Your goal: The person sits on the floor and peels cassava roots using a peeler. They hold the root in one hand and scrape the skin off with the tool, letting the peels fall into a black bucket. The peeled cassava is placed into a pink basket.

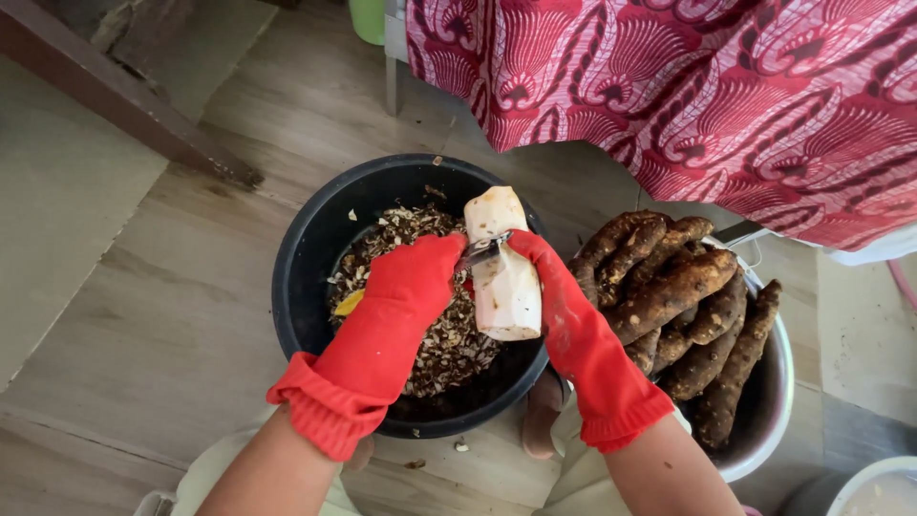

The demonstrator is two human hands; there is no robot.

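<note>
Two gloved hands – left (406,287) gripping peeler (482,252), right (546,287) clasping peeled root (503,277) – black tub (306,248) (pale wood floor (143,325))

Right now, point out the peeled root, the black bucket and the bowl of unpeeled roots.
peeled root (506,287): head view, on its pale, skinned side.
black bucket (298,277): head view, on its left rim wall.
bowl of unpeeled roots (774,401): head view, on its pale right rim.

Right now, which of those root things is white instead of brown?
The peeled root held over the black tub by both red-gloved hands. It is pale and bare; the roots in the metal bowl keep brown skin.
</note>
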